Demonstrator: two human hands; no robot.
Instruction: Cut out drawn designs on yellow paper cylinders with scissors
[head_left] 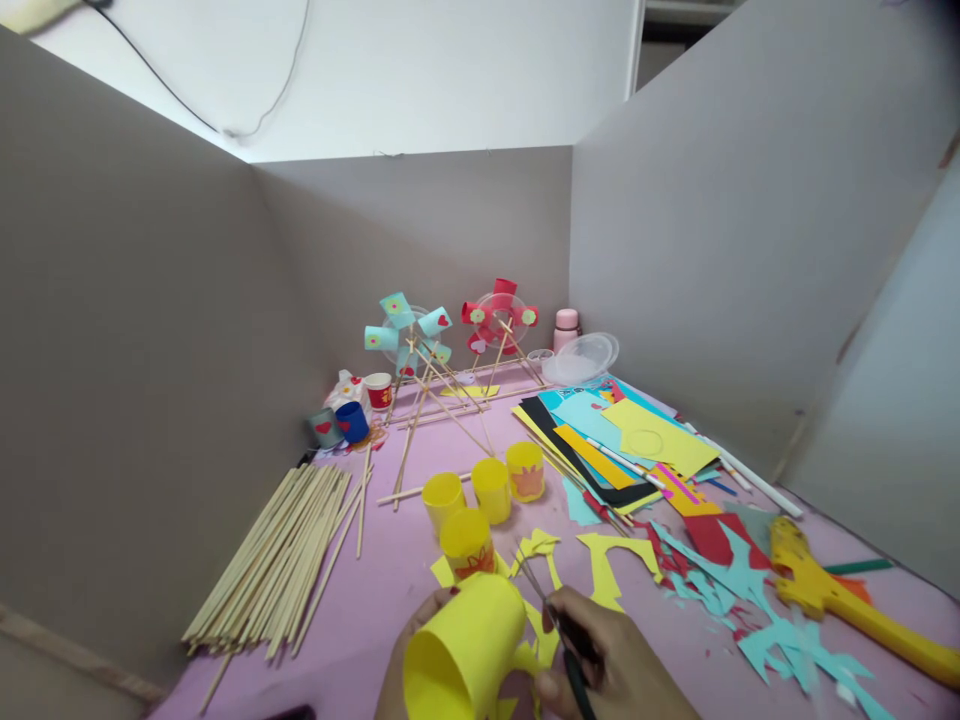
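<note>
A yellow paper tube (472,650), its hollow end facing me, is in my left hand (409,640), with the fingers wrapped round its far side. My right hand (600,655) grips a pair of scissors (574,660) with black handles, and the thin blades point up and away beside the tube. Yellow paper hangs between the tube and my right hand; whether it is joined to the tube I cannot tell. Just beyond stand several short yellow paper cups (491,490), two showing orange cut-outs. Yellow paper scraps (611,565) lie around the blades.
Wooden sticks (281,560) are piled at left. Two paper-and-stick wheels, one light blue (409,330) and one red (501,315), stand at the back. Coloured paper sheets (667,435), blue scraps (780,630) and a yellow glue gun (847,605) lie at right. Grey partitions (420,220) enclose the table.
</note>
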